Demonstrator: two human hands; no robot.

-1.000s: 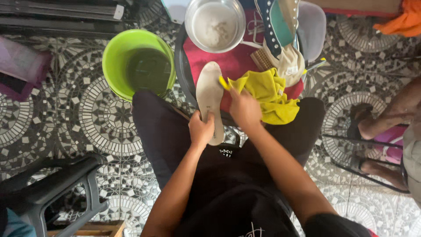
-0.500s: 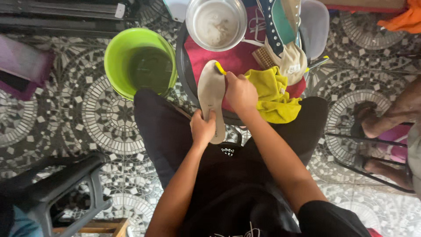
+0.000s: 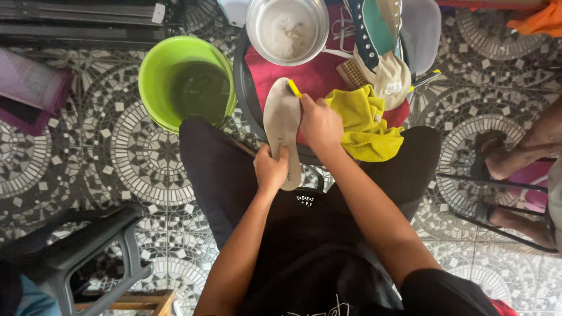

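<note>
Left hand [image 3: 270,169] clamped on insole [image 3: 282,126] heel end; long axis runs away from body; right hand [image 3: 319,122] clamped on yellow brush [image 3: 294,88], nearer toe end.

This looks like a home floor or patio turned into a spot for washing shoes by hand. The floor [image 3: 117,158] is laid in black-and-white mosaic-patterned tiles. A green plastic bucket [image 3: 170,70] of dark water stands on it at the far left, and a metal bowl [image 3: 287,29] sits beside it on a dark round tray [image 3: 241,76] covered with a red towel [image 3: 316,73]. A sneaker [image 3: 380,41], a scrubbing brush [image 3: 350,73] and a yellow cloth [image 3: 363,123] lie there too. A dark plastic stool [image 3: 88,246] stands near left, and another person's sandalled feet [image 3: 497,158] rest at the right.
</note>
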